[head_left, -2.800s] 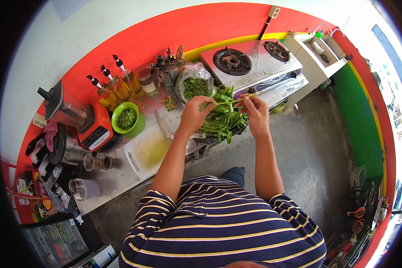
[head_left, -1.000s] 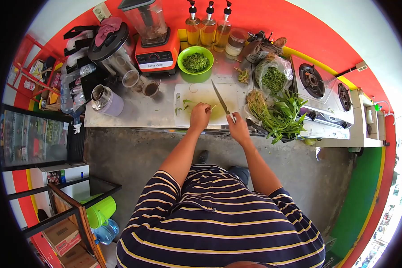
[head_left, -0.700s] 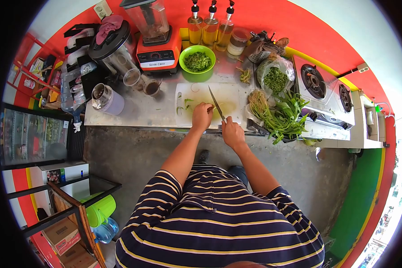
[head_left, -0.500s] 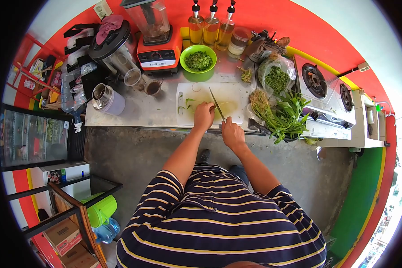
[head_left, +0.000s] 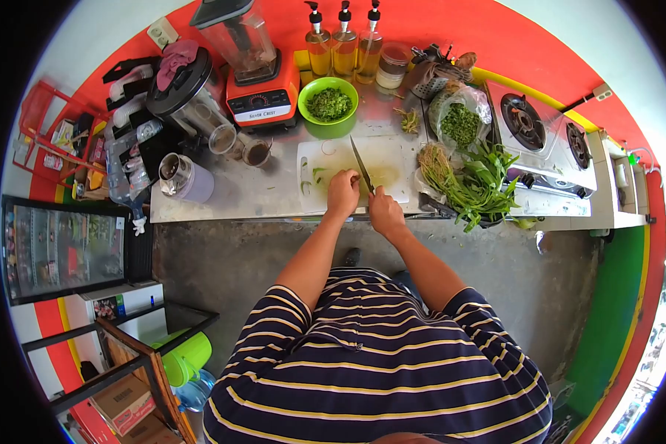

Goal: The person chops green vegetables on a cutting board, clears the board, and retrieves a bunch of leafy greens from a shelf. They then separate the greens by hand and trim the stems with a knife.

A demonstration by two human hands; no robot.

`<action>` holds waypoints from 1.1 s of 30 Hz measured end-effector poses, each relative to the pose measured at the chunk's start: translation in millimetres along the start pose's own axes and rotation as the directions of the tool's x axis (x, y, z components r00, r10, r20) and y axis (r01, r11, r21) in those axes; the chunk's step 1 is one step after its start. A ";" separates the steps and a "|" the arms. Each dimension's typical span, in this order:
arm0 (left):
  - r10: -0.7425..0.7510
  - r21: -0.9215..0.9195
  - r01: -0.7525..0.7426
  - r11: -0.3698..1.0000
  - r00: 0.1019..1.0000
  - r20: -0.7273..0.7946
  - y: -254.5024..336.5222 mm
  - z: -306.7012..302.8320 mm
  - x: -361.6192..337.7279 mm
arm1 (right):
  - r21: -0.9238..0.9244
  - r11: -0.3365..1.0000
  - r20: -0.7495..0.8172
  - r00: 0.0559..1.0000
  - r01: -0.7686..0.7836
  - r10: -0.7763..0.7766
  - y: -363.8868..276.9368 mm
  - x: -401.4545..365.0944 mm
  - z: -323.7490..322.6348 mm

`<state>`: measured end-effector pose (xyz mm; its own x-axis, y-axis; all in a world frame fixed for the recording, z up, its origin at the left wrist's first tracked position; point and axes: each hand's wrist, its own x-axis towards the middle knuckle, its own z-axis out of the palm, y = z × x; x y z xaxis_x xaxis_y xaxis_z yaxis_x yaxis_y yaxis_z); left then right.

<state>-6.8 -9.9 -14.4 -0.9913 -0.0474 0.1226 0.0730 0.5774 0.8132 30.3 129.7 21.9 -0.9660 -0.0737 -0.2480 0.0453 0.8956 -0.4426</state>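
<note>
My right hand (head_left: 385, 212) is closed around the handle of a kitchen knife (head_left: 360, 162), whose blade points away from me over the white cutting board (head_left: 392, 149). Just left of the blade, my left hand (head_left: 343, 194) has its fingers bunched together; whatever they hold is too small to make out. Bits of green leaf (head_left: 318, 175) lie on the board's left side, and its surface is stained yellowish green. Behind the board stands a bright green bowl (head_left: 328, 132) filled with chopped greens (head_left: 328, 104).
To the right are a bunch of leafy greens (head_left: 490, 185), a plastic bag of chopped greens (head_left: 459, 124) and a gas stove (head_left: 544, 152). A blender (head_left: 260, 100), oil bottles (head_left: 344, 53) and a jar (head_left: 392, 70) line the back. Cups (head_left: 257, 154) and a metal-topped container (head_left: 192, 183) stand left.
The whole view has shifted slightly as my head moved. Both hands and the knife stay in nearly the same place over the board.
</note>
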 end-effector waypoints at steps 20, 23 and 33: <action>-0.062 -0.119 0.064 0.991 0.998 0.021 49.1 59.8 58.0 | 0.510 0.860 -0.288 0.948 0.033 0.134 95.7 -31.0 -103.8; -0.112 -0.246 0.106 0.963 0.994 -0.012 55.1 85.2 83.2 | 0.530 0.848 -0.270 0.944 -0.021 0.192 104.0 -27.4 -110.6; -0.348 -0.161 0.340 0.927 0.937 -0.022 77.0 128.5 155.9 | 0.650 0.755 -0.129 0.967 -0.084 0.219 156.1 -18.4 -123.3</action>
<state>-169.8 131.9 -5.8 -0.9521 -0.2633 -0.1552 -0.2518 0.3880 0.8866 23.8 324.9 63.6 -0.9572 0.1817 -0.2253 0.2810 0.3970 -0.8737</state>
